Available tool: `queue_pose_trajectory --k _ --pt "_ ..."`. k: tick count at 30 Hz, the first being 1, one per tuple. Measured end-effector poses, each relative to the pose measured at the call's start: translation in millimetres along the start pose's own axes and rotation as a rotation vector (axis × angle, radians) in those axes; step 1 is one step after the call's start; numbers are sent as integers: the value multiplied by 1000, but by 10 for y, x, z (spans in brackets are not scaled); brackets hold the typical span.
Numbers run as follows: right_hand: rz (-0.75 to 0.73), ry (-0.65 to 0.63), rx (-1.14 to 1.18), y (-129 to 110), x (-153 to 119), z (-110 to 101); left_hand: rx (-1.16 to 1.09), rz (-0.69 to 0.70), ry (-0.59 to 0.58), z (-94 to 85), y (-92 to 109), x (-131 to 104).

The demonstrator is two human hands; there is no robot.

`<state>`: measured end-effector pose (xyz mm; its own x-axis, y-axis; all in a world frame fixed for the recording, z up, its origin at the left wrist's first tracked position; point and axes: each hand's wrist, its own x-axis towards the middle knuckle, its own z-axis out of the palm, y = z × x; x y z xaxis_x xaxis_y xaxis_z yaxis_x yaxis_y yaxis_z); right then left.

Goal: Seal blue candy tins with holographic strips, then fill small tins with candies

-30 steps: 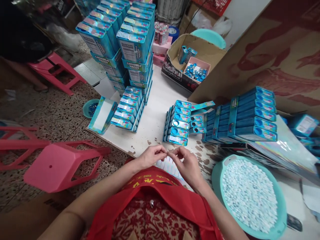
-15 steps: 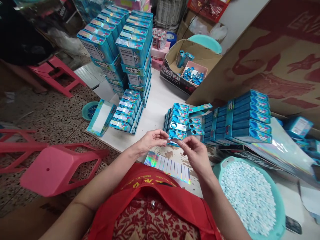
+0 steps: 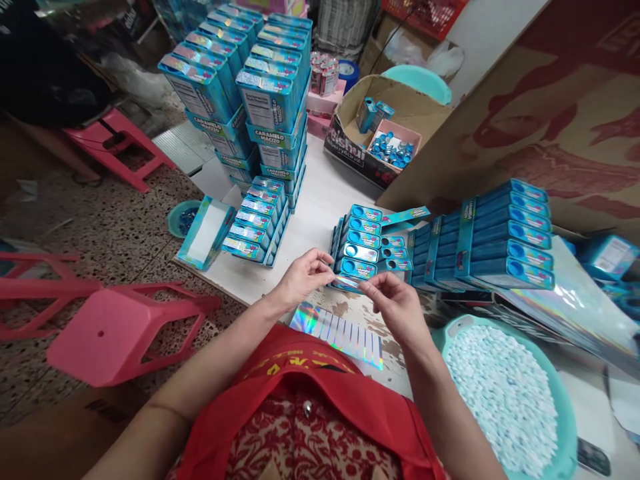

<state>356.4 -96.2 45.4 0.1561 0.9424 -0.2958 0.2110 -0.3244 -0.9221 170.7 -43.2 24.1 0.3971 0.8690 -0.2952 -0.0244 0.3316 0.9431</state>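
A narrow shiny sticker strip is stretched level between my two hands. My left hand pinches one end of it, and my right hand has the other end between thumb and fingers. Right behind the strip stands a row of small blue tins, their tops facing up with round holes; I cannot tell whether the strip touches the nearest tin. Below my hands, by the red apron, lies a holographic sticker sheet marked with pale strips.
Tall stacks of blue tins rise at the back left, with a shorter tray of tins before them. More tins stand at right, above a turquoise basin of pale candies. Pink stools stand on the left floor.
My hands have spread slightly apart, so more of the sticker strip shows between them. The whole view has shifted a little; the tins keep their places.
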Motion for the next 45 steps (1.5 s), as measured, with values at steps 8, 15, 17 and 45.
queue_pose_trajectory --k 8,15,17,45 --pt "-55 225 -295 119 327 52 316 111 72 63 -32 419" --pt "-76 352 -593 192 389 86 87 -70 30 128 -281 600" --pt "-120 441 -528 282 411 72 152 -74 76 128 -338 608" --pt "-54 -267 -725 1278 -124 851 480 -408 -1 -332 -1612 13"
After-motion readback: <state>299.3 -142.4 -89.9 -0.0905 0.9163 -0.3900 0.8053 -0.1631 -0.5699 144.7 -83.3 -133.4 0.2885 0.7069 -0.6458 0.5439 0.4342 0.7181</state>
